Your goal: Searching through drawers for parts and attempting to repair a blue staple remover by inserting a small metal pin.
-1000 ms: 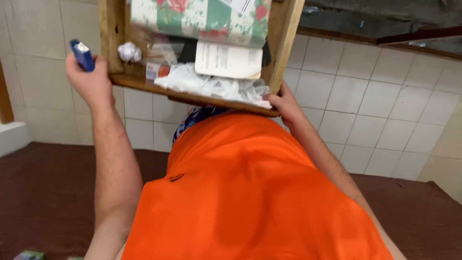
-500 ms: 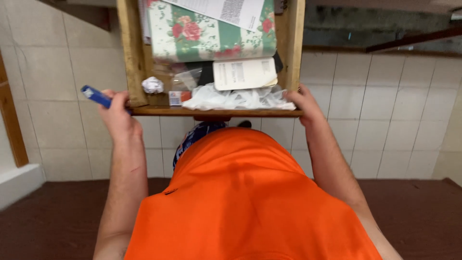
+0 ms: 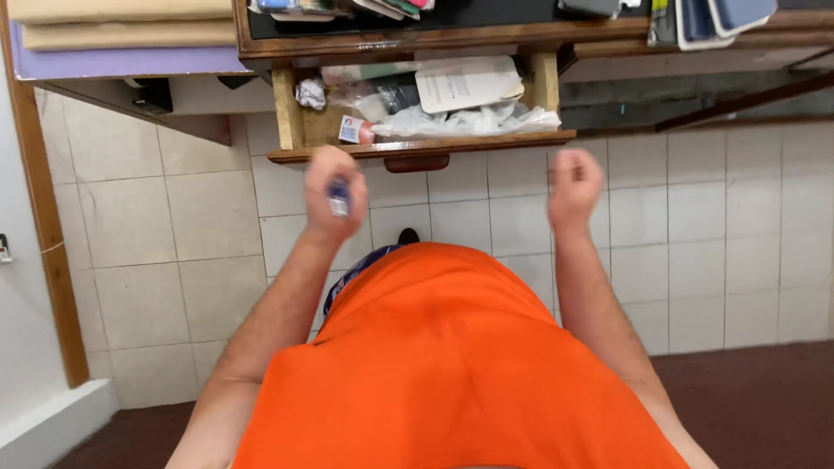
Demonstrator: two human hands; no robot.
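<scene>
My left hand (image 3: 334,193) is closed around a small blue and white object (image 3: 339,196), held just below the front of a wooden drawer (image 3: 417,146). My right hand (image 3: 575,179) is a loose fist with nothing in it, a little below the drawer's right end. The drawer is partly pulled out of a dark wooden desk (image 3: 486,35). It holds crumpled clear plastic (image 3: 469,120), a white paper (image 3: 467,82), a crumpled paper ball (image 3: 310,92) and a small tube (image 3: 356,130). Neither hand touches the drawer.
My orange shirt (image 3: 452,365) fills the lower middle of the view. White floor tiles (image 3: 174,226) and a dark brown floor (image 3: 756,391) lie below. Books and cases (image 3: 712,17) rest on the desk top. A wooden post (image 3: 39,200) stands at the left.
Both hands have let go of the drawer front and pulled back toward me. The drawer sits further into the desk than before. The blue object stays in my left hand.
</scene>
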